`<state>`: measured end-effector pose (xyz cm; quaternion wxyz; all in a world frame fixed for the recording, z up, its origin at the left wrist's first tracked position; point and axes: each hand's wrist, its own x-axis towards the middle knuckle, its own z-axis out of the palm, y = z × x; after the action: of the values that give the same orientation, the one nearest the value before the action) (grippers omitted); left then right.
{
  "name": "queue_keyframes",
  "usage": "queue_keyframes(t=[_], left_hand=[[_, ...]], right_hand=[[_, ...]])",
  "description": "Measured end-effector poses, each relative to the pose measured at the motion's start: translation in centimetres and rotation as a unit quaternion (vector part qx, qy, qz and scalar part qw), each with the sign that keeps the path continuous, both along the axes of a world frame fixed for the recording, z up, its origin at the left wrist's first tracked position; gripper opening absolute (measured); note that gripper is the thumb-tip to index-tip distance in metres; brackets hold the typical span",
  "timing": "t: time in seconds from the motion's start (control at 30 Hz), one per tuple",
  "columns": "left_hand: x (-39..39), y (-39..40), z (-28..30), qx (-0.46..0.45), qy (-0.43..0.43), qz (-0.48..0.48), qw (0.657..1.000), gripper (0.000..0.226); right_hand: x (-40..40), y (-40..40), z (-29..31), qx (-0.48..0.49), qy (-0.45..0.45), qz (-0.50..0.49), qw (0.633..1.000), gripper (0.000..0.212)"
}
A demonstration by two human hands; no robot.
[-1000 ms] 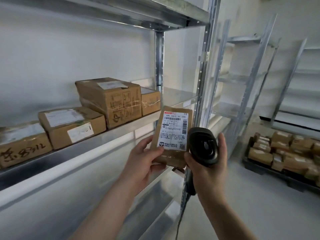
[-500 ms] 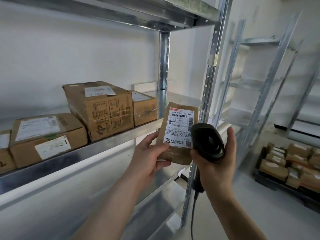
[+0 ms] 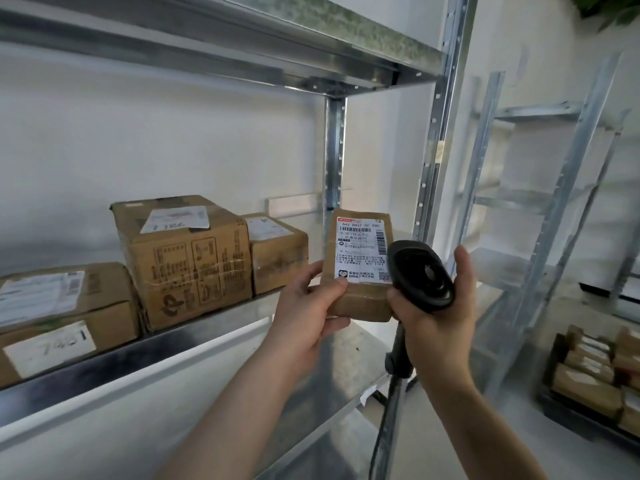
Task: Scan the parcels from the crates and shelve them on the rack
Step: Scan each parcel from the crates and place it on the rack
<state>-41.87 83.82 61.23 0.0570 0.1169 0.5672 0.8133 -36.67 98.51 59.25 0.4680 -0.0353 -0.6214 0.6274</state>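
**Q.** What is held, and where does the parcel stand?

**A.** The left hand grips the parcel by its lower left corner, thumb on the front face, fingers behind. The parcel is upright in the air in front of the rack, its label facing the viewer. It is not on the shelf. The right hand is closed round the scanner, whose head overlaps the label's lower right corner.

**Q.** Which step is this?

**A.** Judged from the pose, scanning; shelving is not yet done.

**Q.** How is the scan done well?

**A.** Probably by drawing the scanner back a little so that its window takes in the whole barcode near the label's top, with the parcel held flat to it and steady. The thumb sits at the label's lower edge and should stay clear of the codes.

**Q.** And the placing?

**A.** Bare shelf shows to the right of the small box, which stands beside the large box; that gap looks suitable. Set the parcel label outward.

**Q.** What remains?

**A.** More parcels lie in the crate on the floor at lower right.
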Motion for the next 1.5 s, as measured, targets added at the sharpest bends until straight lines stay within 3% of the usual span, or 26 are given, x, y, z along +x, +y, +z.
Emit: queue_keyframes(t=[0.23,0.67,0.9,1.03,1.1,1.27,1.33,1.5], left_hand=[[-3.2,4.4,1.7,0.005,0.023,0.126,0.992,0.032],[-5.7,9.9,1.4,0.007,0.006,0.329,0.944,0.033],[-6.2,10.9,0.5,-0.015,0.006,0.41,0.912,0.029],[-6.3,10.5,-0.3,-0.09,0.011,0.432,0.897,0.029],[-6.0,9.9,-0.6,-0.201,0.04,0.454,0.867,0.033],[-5.8,8.9,-1.0,-0.424,0.108,0.502,0.746,0.054],[-6.1,8.7,-1.1,-0.466,0.125,0.517,0.707,0.052],[-7.1,8.7,-0.7,-0.506,0.139,0.537,0.661,0.047]], right_hand=[[-5.8,5.2,2.0,0.008,0.013,0.089,0.996,0.101],[-13.5,10.9,1.7,-0.011,-0.054,0.243,0.969,0.099],[-15.7,10.4,0.7,-0.022,-0.06,0.326,0.943,0.104],[-16.6,9.6,0.2,-0.02,-0.058,0.353,0.934,0.106],[-16.8,9.0,0.3,-0.015,-0.056,0.345,0.937,0.103],[-17.9,8.1,0.3,0.002,-0.06,0.36,0.931,0.104],[-18.4,8.1,0.4,0.007,-0.055,0.372,0.926,0.107],[-19.3,8.0,1.0,0.007,-0.058,0.376,0.925,0.104]])
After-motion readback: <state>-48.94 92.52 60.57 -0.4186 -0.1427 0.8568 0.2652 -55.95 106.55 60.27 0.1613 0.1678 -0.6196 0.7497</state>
